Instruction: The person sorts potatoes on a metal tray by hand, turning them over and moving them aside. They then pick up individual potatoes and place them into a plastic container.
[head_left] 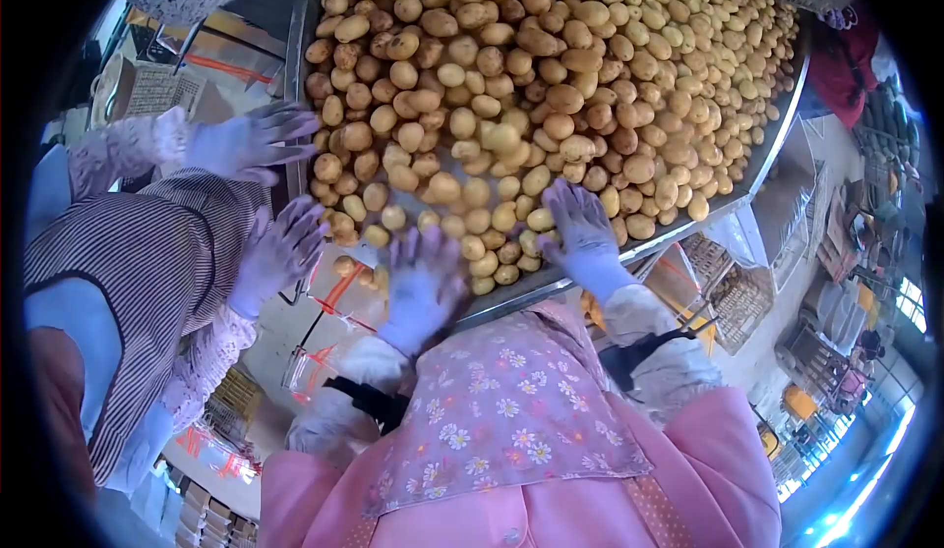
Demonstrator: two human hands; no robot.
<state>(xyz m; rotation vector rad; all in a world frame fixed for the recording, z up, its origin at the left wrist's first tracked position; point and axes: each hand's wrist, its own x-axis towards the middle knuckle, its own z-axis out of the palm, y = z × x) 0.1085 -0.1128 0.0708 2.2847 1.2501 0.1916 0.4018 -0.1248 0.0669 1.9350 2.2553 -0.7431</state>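
A large heap of small yellow-brown potatoes point(560, 96) covers the metal-edged sorting table point(511, 302) in front of me. My left hand point(423, 288), in a pale glove with greyish fingers, lies at the near edge with its fingers apart against the closest potatoes. It is slightly blurred. To its right, my right hand point(585, 238) wears the same kind of glove, its fingers spread beside the potatoes at the near rim. Neither hand is closed around a potato. Between them sit several loose potatoes, and some just beyond are smeared by motion.
At the left, a co-worker in a striped apron point(147, 243) has two gloved hands point(280, 253) at the table's side. Woven crates point(742, 297) stand below at the right. Another person in dark red point(846, 66) is at the far right corner.
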